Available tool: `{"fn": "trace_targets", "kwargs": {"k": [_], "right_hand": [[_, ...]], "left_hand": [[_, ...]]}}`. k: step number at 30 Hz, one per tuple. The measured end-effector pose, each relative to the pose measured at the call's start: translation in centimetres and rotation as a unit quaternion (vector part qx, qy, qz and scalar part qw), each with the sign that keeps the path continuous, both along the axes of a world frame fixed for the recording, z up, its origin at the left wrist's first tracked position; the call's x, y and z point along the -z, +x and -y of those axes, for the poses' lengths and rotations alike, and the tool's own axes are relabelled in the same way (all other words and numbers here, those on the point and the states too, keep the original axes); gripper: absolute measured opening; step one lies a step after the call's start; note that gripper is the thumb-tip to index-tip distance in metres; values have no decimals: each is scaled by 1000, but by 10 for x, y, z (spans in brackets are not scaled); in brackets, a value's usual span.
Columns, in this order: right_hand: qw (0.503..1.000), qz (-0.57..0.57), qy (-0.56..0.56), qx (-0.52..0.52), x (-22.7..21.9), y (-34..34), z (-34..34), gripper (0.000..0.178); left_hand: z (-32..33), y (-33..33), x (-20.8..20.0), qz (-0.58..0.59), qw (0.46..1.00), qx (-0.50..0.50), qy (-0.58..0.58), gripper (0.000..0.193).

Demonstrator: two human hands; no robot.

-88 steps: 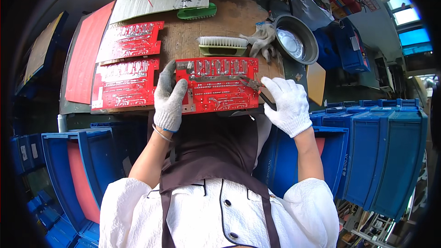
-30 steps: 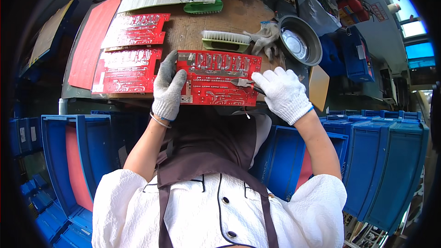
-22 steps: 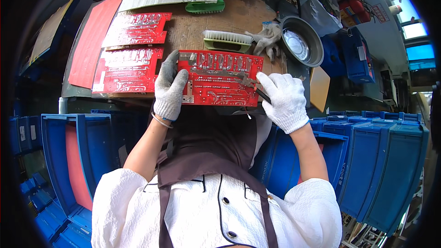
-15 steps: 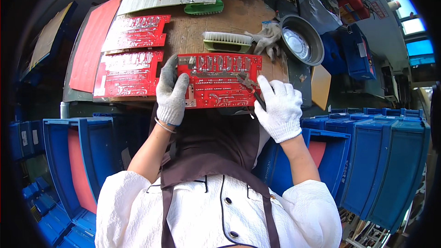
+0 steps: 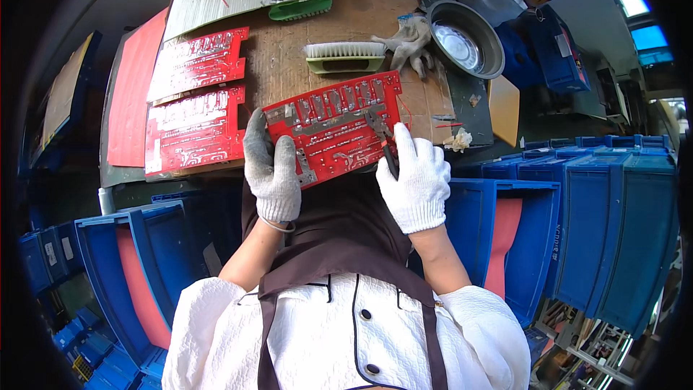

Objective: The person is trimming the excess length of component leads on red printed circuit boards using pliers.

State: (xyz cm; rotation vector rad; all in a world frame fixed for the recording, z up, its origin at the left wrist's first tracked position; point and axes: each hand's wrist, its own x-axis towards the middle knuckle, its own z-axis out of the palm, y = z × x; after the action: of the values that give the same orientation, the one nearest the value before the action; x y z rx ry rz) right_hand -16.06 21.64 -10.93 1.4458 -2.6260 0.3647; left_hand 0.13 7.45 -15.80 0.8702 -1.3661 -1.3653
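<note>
A red circuit board (image 5: pixel 328 126) is held tilted at the near edge of the work table, its right end higher than its left. Around its left end closes my left hand (image 5: pixel 273 173), in a grey-white knit glove, with the thumb lying over the face. My right hand (image 5: pixel 416 184), in a white glove, grips a pair of wire cutters (image 5: pixel 386 146). Their jaws lie over the right part of the board, where rows of silvery solder show. Whether the jaws touch it I cannot tell.
Two more red boards (image 5: pixel 198 126) lie at the left beside a pink sheet (image 5: pixel 137 94). Beyond the held board are a white-bristled brush (image 5: pixel 345 58), a green brush (image 5: pixel 302 7), a loose glove (image 5: pixel 411 43) and a metal bowl (image 5: pixel 498 50). Blue bins (image 5: pixel 530 245) flank me.
The held board has turned, its right end now higher and its left end lower. My right hand has moved left with the cutters. The whole view has shifted a little.
</note>
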Motion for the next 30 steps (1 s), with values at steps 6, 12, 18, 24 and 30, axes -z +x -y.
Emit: {"fn": "trace_targets", "kwargs": {"k": [6,12,18,24,30], "right_hand": [[999,15,21,23,-5,9,2,60],[999,10,26,26,-2,4,2,59],[999,25,41,1,-8,13,-3,57],[999,28,36,10,-8,7,2,55],[998,34,41,20,-18,11,-3,56]], "left_hand": [[-2,2,6,-3,1000,-11,-3,61],[-3,0,3,-11,1000,-7,9,61],[-1,-1,7,-10,1000,-18,-2,59],[-1,-4,1,11,1000,-27,-11,58],[-3,0,3,4,1000,-16,-13,58]]}}
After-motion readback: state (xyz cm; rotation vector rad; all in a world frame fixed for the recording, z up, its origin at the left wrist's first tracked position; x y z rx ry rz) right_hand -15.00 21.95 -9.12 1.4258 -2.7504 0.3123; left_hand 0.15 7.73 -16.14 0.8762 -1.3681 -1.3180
